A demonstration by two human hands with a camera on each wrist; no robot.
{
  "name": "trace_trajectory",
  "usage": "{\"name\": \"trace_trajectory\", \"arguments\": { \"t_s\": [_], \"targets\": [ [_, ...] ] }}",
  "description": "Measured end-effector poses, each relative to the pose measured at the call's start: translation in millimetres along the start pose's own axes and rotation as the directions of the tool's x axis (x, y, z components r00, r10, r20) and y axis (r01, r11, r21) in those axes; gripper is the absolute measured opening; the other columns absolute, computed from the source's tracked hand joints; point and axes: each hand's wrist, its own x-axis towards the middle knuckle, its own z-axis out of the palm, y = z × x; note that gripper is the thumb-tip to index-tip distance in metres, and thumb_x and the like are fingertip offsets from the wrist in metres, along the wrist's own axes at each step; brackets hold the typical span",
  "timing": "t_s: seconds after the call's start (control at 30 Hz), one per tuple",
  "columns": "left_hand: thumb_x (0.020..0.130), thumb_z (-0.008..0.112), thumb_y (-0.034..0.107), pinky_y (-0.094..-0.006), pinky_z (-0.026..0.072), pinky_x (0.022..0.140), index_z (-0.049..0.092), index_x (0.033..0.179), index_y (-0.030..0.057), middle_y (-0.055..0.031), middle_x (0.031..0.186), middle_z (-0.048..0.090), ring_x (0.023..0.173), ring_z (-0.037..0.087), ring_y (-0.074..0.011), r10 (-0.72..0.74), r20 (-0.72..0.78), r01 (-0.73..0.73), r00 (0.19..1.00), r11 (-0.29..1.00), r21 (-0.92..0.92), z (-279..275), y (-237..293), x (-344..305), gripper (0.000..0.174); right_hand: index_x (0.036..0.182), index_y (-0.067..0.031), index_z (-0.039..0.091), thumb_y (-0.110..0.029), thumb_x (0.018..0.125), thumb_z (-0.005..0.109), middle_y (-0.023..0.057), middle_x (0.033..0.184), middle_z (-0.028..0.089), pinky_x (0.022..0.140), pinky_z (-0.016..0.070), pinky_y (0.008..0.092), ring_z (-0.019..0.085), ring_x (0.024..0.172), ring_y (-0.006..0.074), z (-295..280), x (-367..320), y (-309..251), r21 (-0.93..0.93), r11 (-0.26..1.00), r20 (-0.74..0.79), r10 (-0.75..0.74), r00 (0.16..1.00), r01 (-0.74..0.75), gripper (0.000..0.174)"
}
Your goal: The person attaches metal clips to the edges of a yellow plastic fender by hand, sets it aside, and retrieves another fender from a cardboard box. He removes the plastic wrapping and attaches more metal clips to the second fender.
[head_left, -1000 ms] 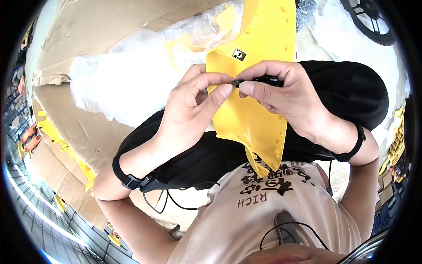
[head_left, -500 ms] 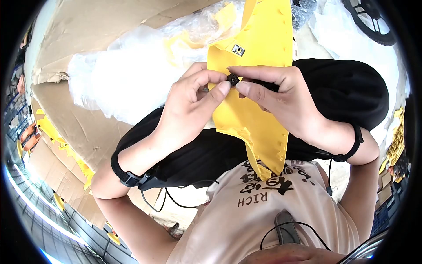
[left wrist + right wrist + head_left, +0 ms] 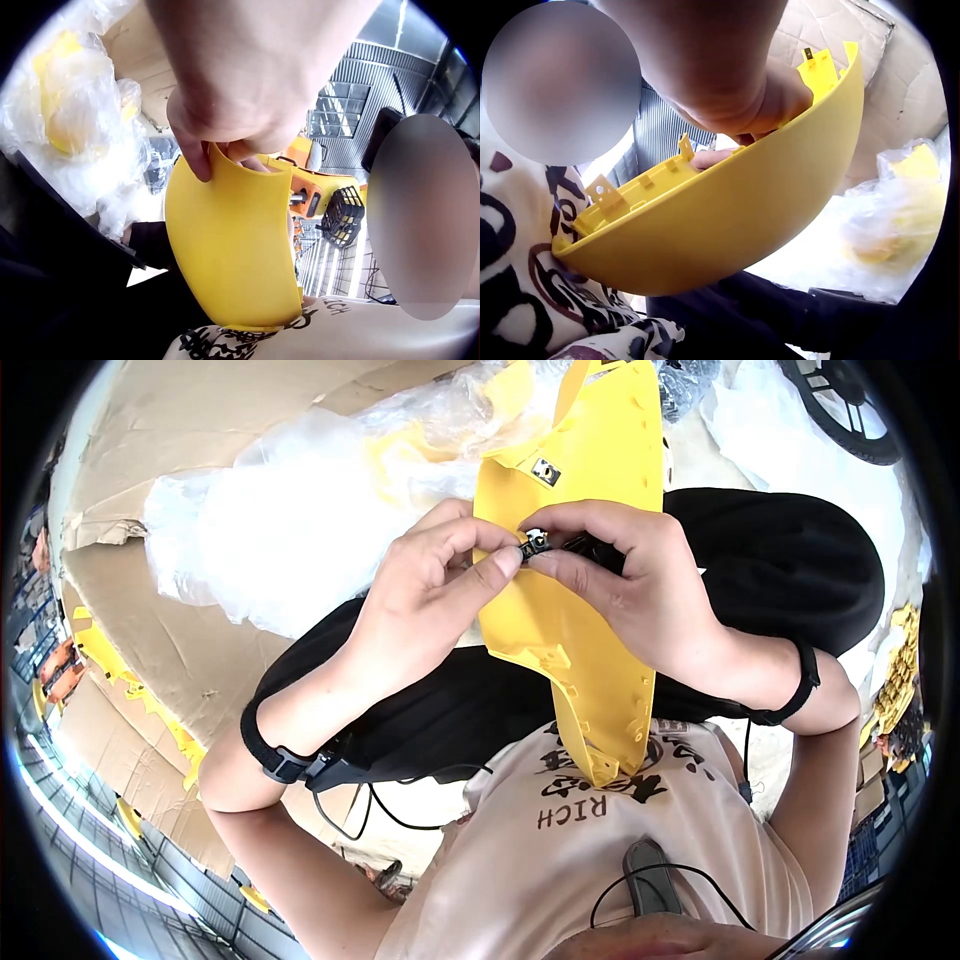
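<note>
A curved yellow plastic panel (image 3: 590, 490) lies across the lap, its near end against the shirt. Over its left edge, my left hand (image 3: 425, 575) pinches a small black metal clip (image 3: 533, 544) between thumb and index finger. The right hand (image 3: 640, 575) meets it there, thumb and index finger on the same clip. More dark pieces (image 3: 590, 548) are tucked inside the right hand, partly hidden by its fingers. A similar clip (image 3: 546, 471) sits on a tab of the panel just beyond the hands. In the left wrist view, left fingers (image 3: 196, 159) overlap the panel's rim.
Clear plastic wrapping (image 3: 260, 520) with yellow parts inside lies to the left on brown cardboard (image 3: 130, 575). A black wheel (image 3: 845, 410) is at the far right. Black-trousered legs (image 3: 790, 560) flank the panel. Cables (image 3: 400, 825) hang near the left forearm.
The small clip has been turned between the fingertips and shows a different face. The panel's near end has shifted slightly toward the shirt. Both hands stay close together over the panel.
</note>
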Motion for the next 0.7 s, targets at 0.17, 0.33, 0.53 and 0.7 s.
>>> {"name": "trace_trajectory", "arguments": {
  "t_s": [0.17,0.33,0.53,0.7],
  "targets": [
    [0.098,0.058,0.012,-0.0221,0.0404,0.080,0.063,0.104,-0.0048,-0.0003,0.097,0.050,0.087,0.050,-0.0075,-0.016,0.008,0.016,1.000,1.000,-0.023,-4,-5,-1,0.018,0.108,0.0057,0.067,-0.003,0.087,0.070,0.0144,0.089,0.072,0.069,0.0527,0.0272,0.067,0.077,0.0165,-2,-1,0,0.000,0.998,-0.027,0.055,0.998,-0.055,0.023],
    [0.099,0.057,0.010,-0.0234,0.0415,0.082,0.061,0.106,-0.0052,-0.0019,0.102,0.052,0.092,0.053,-0.0087,-0.037,-0.018,0.037,0.999,0.999,0.007,-9,-8,0,0.018,0.108,0.0055,0.066,-0.008,0.089,0.069,0.0075,0.086,0.070,0.065,0.0497,0.0237,0.063,0.074,0.0104,-11,4,-8,0.232,0.944,0.096,0.217,0.971,-0.234,0.024],
    [0.096,0.059,0.005,-0.0209,0.0401,0.062,0.063,0.099,-0.0057,-0.0029,0.092,0.048,0.074,0.047,-0.0059,0.071,-0.096,-0.071,0.993,0.997,-0.005,-3,-8,1,0.012,0.101,-0.0003,0.064,-0.016,0.095,0.065,0.0010,0.078,0.061,0.048,0.0314,0.0177,0.044,0.058,0.0014,-13,6,-10,0.466,0.740,0.237,0.424,0.874,-0.485,0.017],
    [0.096,0.059,0.003,-0.0208,0.0426,0.061,0.062,0.102,-0.0055,-0.0037,0.097,0.049,0.075,0.050,-0.0058,0.075,-0.100,-0.077,0.992,0.997,-0.017,-10,0,4,0.011,0.099,0.0018,0.066,-0.024,0.096,0.065,-0.0001,0.076,0.061,0.054,0.0408,0.0203,0.051,0.064,0.0033,-14,19,-17,0.335,0.806,0.224,0.435,0.872,-0.488,0.026]
  ]
}}
